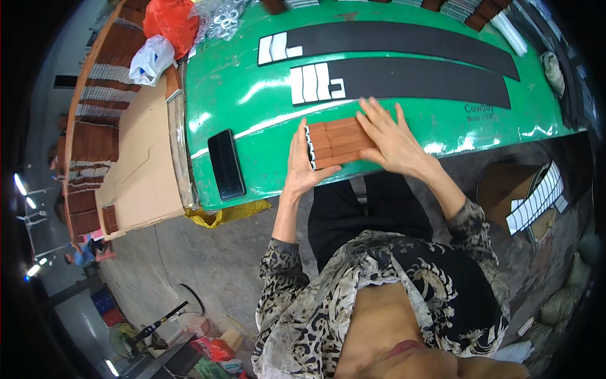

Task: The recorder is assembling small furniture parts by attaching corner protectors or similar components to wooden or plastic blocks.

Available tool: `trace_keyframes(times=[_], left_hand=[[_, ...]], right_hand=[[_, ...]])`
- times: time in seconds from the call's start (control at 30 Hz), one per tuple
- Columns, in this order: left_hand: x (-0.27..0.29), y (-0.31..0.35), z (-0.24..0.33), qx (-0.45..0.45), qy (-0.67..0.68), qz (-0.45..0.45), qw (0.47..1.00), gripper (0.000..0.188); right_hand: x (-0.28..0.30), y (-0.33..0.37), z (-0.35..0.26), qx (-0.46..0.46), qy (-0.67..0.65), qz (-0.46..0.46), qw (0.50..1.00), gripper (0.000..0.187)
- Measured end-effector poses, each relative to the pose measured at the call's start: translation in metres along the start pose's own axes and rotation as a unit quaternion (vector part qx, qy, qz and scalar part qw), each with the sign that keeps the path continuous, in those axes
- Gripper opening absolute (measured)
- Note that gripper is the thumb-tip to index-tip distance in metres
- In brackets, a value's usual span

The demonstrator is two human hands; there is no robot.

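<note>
Fingers: I see left hand (305, 165) cupping the brown block stack (339, 142) end; right hand (390, 136) flat on top.
Reason: probably squaring pieces on green table (252, 95).

Bright, even daylight fills the scene, and the middle is sharp. White glare streaks run across the glossy green table (252, 95), strongest just beyond the left hand (303, 165) and beside the right hand (391, 140). Shadows are soft and faint. Fisheye bending curves the table's edges, and the corners fall to black. Small lamps flare far left.
</note>
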State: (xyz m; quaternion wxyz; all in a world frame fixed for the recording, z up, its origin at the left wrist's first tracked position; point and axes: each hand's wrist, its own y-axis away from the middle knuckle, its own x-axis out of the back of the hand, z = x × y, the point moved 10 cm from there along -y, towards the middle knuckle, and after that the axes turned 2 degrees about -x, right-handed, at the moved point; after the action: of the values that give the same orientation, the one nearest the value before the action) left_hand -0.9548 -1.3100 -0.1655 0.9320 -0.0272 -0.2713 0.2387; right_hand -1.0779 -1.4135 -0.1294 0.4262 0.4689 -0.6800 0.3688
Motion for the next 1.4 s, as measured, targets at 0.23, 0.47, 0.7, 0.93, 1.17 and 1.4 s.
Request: trace_keyframes(times=[0.23, 0.47, 0.7, 0.93, 1.17, 1.4], left_hand=[[0.007, 0.004, 0.010, -0.029, -0.040, 0.008, 0.999, 0.119], [0.009, 0.008, 0.001, -0.018, -0.019, -0.002, 1.000, 0.120], [0.007, 0.004, 0.002, -0.013, -0.035, -0.008, 0.999, 0.120], [0.006, 0.008, 0.004, -0.033, -0.039, -0.002, 0.999, 0.121], [0.009, 0.016, 0.011, -0.060, 0.005, 0.015, 0.998, 0.126], [0.011, 0.020, 0.008, -0.069, 0.031, 0.065, 0.995, 0.115]], right_hand=[[0.042, 0.027, 0.005, -0.014, -0.232, -0.012, 0.972, 0.067], [0.025, 0.004, 0.027, -0.043, -0.138, 0.049, 0.988, 0.056], [0.027, -0.103, 0.035, -0.006, -0.048, 0.107, 0.993, 0.020], [-0.022, -0.134, 0.036, 0.005, 0.032, 0.004, 0.999, 0.021], [-0.024, -0.138, 0.068, -0.112, -0.198, -0.082, 0.970, 0.028], [-0.021, -0.106, 0.071, -0.230, -0.450, -0.136, 0.852, 0.027]])
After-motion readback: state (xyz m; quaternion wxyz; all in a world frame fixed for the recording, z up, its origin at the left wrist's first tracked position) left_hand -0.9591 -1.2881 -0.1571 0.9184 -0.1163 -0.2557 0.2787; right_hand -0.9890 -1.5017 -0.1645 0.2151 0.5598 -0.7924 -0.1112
